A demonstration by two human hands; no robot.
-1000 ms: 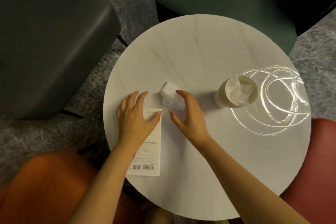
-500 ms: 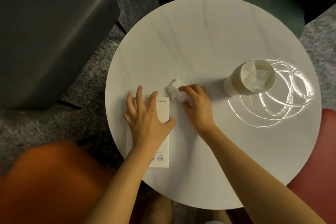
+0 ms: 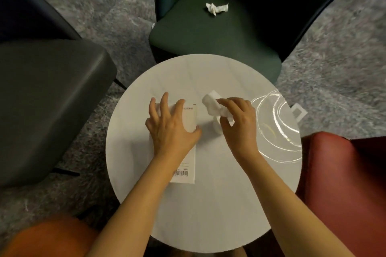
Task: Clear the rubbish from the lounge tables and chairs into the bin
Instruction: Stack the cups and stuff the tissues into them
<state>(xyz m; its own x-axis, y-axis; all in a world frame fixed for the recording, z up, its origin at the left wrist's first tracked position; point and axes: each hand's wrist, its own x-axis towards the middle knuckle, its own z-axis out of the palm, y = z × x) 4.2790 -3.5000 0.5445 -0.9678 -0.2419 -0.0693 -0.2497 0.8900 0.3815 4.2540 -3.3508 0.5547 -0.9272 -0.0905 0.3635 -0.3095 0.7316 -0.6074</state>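
Two hands, well inside the table (image 3: 208, 215) rim: left hand (image 3: 169, 129) spread on slip (image 3: 187, 162), right hand (image 3: 240, 123) pinching tissue (image 3: 213, 104).

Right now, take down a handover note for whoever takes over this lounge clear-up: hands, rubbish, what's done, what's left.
Left hand: rests on the packet, which lies on the table.
Right hand: pinches a tissue over the table.
Second tissue: on the green chair.
Done: nothing binned that shows; no bin in view.
Left: bin all three.
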